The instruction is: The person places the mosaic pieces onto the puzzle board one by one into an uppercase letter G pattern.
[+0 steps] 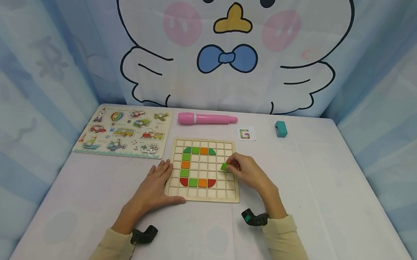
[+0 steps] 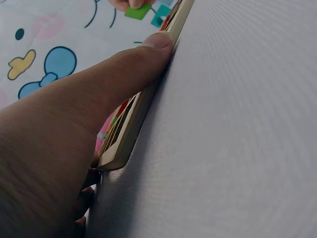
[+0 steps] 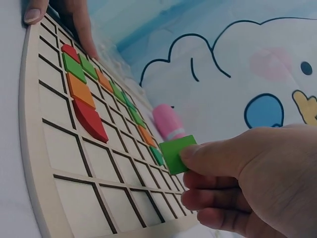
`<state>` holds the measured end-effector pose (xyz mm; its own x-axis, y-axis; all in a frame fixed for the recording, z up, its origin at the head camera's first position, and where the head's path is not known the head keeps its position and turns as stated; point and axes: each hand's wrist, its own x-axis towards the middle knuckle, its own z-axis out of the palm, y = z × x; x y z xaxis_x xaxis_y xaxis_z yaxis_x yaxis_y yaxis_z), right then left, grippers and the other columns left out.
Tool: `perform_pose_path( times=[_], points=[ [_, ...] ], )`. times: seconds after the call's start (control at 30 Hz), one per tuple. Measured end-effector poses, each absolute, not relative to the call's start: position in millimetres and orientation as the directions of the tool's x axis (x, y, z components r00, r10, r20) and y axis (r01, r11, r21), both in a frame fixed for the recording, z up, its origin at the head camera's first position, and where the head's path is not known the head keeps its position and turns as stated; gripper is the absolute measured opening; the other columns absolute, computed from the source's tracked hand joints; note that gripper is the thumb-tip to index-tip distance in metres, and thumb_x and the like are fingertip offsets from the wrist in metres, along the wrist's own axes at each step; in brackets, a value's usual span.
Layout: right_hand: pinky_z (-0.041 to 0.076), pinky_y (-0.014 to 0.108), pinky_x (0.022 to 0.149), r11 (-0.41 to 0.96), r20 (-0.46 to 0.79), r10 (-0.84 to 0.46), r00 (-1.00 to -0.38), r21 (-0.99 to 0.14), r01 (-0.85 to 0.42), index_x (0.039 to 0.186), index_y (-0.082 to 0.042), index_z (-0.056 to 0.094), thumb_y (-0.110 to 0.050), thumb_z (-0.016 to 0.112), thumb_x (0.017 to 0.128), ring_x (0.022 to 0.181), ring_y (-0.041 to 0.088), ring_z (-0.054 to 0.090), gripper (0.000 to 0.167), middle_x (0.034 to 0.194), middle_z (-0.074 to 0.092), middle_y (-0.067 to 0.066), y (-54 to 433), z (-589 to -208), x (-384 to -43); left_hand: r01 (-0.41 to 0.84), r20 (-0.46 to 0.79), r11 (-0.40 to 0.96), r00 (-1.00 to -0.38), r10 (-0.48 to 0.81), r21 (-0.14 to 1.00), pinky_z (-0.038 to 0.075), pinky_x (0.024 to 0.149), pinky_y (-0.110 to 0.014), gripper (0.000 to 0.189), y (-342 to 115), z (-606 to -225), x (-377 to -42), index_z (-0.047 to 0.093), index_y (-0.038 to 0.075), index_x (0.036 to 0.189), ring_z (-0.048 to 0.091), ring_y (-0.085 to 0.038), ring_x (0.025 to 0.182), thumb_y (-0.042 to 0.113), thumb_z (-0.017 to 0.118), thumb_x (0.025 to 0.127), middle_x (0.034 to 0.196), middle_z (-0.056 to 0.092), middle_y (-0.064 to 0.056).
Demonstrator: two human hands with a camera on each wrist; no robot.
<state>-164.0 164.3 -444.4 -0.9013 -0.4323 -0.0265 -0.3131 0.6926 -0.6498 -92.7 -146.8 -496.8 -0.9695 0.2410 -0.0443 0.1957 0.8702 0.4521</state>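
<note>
A wooden grid board [image 1: 226, 194] lies on the table, with red, orange and green tiles in its cells forming a C-like outline. My right hand [image 1: 248, 172] pinches a light green square tile [image 3: 177, 154] between thumb and fingers, held above the right side of the board. My left hand [image 1: 154, 187] rests at the board's lower left corner, fingers extended along the left edge. Its thumb lies along the front edge in the left wrist view. Orange [image 3: 80, 90] and red [image 3: 90, 120] tiles sit in the row nearest the front.
Behind the board lie a pink marker-shaped stick [image 1: 209, 120], a small pattern card [image 1: 246, 133] and a teal block [image 1: 281, 129]. A vehicle picture puzzle [image 1: 124, 131] lies at the back left. A printed curtain [image 1: 226, 86] stands behind the table.
</note>
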Motion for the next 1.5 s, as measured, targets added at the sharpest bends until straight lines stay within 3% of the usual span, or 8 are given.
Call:
perform_pose_path(
  times=[0.5,0.87,1.5],
  points=[
    [0.053,0.026,0.075,0.688,-0.013,-0.475,-0.88,-0.629,-0.362,0.107,-0.006,0.066,-0.017,0.066,0.098,0.082,0.012,0.057,0.014,0.092,0.066,0.002,147.7,-459.8,-163.4,0.199,-0.054,0.875,-0.968,0.247,0.442,0.012,0.129,-0.052,0.123,-146.7,-496.0,-93.3,0.026,0.002,0.158,0.014,-0.032,0.157,0.075,0.074,0.07,0.167,0.022,-0.014],
    [0.054,0.028,0.079,0.729,-0.022,-0.442,-0.897,-0.591,-0.345,0.107,-0.009,0.068,-0.019,0.068,0.096,0.082,0.013,0.056,0.015,0.093,0.066,0.0,135.5,-461.8,-156.4,0.199,-0.052,0.872,-0.968,0.247,0.447,0.011,0.129,-0.051,0.123,-146.4,-495.9,-93.7,0.026,0.003,0.158,0.014,-0.032,0.157,0.075,0.074,0.07,0.167,0.021,-0.014],
    [0.058,0.034,0.088,0.739,0.031,-0.499,-0.866,-0.507,-0.444,0.107,-0.009,0.076,-0.019,0.07,0.094,0.088,0.012,0.063,0.017,0.101,0.072,0.002,129.0,-468.6,-153.9,0.192,-0.062,0.878,-0.968,0.243,0.439,0.012,0.129,-0.052,0.123,-146.7,-497.0,-94.1,0.027,0.002,0.158,0.014,-0.032,0.157,0.076,0.073,0.07,0.167,0.022,-0.014]
  ],
)
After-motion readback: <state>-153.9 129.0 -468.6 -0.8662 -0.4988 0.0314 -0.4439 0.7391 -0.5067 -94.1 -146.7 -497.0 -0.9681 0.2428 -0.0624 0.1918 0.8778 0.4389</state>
